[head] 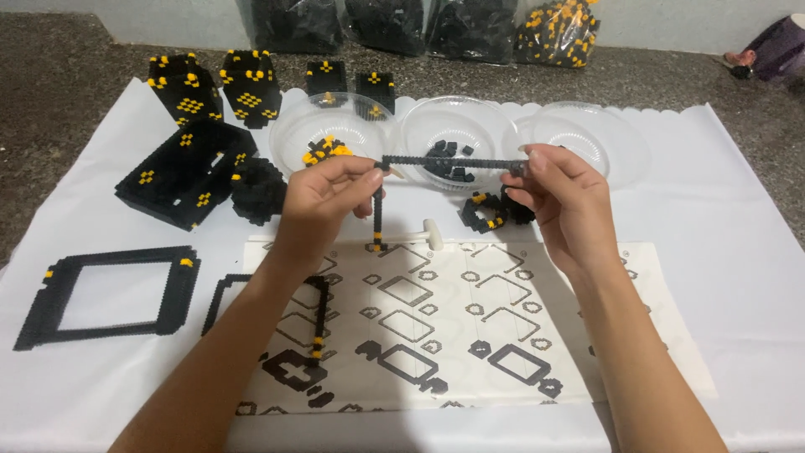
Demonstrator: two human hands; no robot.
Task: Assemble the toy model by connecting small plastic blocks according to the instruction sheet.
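A single view is given, taken from a camera worn on the head and aimed forward and steeply down at the tabletop [67,75]. The scene is seen at close range, at arm's length. Both forearms are seen entering from the bottom edge, and the hands are held near the frame's centre. The far edge of the tabletop and a wall base are caught along the top.

three clear bowls [331,126] — two hands [323,197]
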